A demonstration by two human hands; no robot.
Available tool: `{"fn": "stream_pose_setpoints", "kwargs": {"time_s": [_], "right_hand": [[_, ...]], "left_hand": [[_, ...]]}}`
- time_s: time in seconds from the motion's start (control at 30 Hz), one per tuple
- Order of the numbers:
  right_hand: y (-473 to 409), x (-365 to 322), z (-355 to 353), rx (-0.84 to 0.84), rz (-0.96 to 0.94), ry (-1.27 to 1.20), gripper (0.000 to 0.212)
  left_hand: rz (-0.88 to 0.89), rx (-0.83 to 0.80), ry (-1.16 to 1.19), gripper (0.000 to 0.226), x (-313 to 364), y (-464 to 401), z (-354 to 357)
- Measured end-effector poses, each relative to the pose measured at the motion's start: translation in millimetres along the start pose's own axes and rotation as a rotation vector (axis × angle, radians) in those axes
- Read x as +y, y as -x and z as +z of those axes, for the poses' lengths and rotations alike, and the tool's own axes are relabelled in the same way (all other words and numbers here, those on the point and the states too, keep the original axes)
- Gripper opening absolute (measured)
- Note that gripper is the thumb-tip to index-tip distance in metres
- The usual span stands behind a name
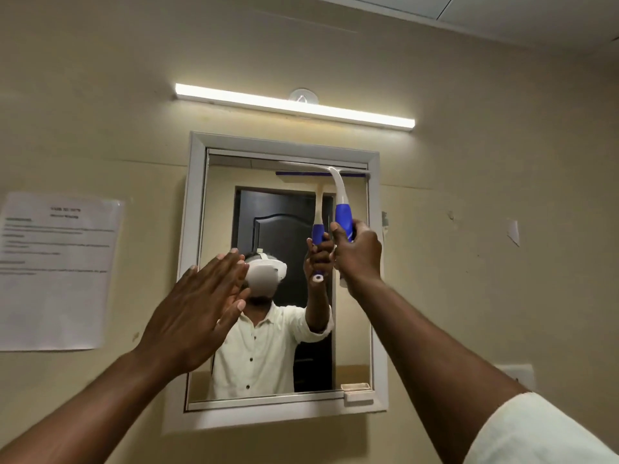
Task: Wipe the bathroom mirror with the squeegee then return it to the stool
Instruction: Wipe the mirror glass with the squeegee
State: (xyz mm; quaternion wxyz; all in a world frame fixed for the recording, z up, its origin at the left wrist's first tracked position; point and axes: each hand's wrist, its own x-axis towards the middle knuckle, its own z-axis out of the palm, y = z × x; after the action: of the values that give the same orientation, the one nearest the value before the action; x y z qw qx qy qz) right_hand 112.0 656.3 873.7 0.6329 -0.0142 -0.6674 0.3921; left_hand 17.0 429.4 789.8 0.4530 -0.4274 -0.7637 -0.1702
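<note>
A white-framed bathroom mirror [217, 229] hangs on the beige wall straight ahead. My right hand [358, 254] grips the blue handle of a white and blue squeegee [342, 195]. Its blade lies flat against the glass along the mirror's top edge, on the right half. My left hand [197, 306] is raised with the fingers straight and together, palm toward the lower left part of the mirror; whether it touches the glass I cannot tell. The glass reflects a person in a white shirt and a dark door. The stool is out of view.
A lit tube lamp [294, 105] runs above the mirror. A printed paper sheet [57, 269] is taped to the wall on the left. A small white latch tab [356, 395] sits at the mirror's lower right corner. A white wall plate [516, 375] shows at the right.
</note>
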Motion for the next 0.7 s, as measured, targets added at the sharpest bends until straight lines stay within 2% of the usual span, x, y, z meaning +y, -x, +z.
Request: {"fn": "stream_pose_setpoints", "kwargs": {"time_s": [0.27,0.7], "right_hand": [[-9.1,-4.1,19.8,0.093,0.014,0.04,0.037],[-6.3,2.0,22.6,0.12,-0.027,0.106,0.04]], "left_hand": [[-0.014,0.01,0.015,0.062,-16.1,0.3,0.6],[-0.027,-0.02,0.035,0.069,-14.3,3.1,4.2]]}}
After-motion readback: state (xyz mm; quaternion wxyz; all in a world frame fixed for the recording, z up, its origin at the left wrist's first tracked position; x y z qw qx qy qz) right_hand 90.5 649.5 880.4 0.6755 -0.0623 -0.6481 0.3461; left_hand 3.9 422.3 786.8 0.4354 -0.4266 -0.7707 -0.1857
